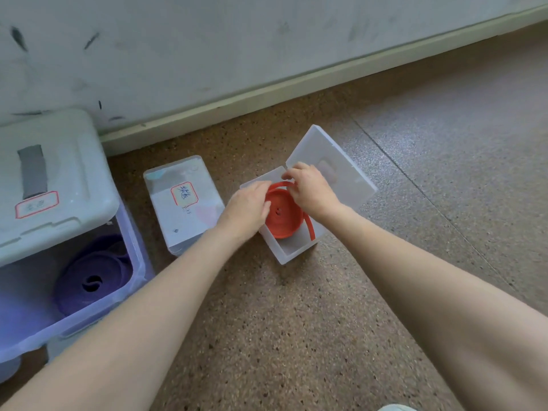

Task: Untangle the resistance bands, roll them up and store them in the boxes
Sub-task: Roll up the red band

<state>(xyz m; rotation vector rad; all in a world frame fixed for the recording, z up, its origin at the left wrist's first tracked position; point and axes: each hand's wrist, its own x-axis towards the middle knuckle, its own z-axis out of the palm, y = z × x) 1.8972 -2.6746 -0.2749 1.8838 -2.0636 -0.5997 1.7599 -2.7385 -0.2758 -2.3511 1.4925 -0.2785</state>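
The speckled floor carries an open white box, a closed labelled box left of it, and a purple bin farther left.

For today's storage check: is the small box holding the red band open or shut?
Open: the small box has its lid swung back, exposing the rolled red band inside.

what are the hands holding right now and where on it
Both are on the red band in the open box. The right hand pinches its loose end at the far rim; the left hand grips the roll's left edge.
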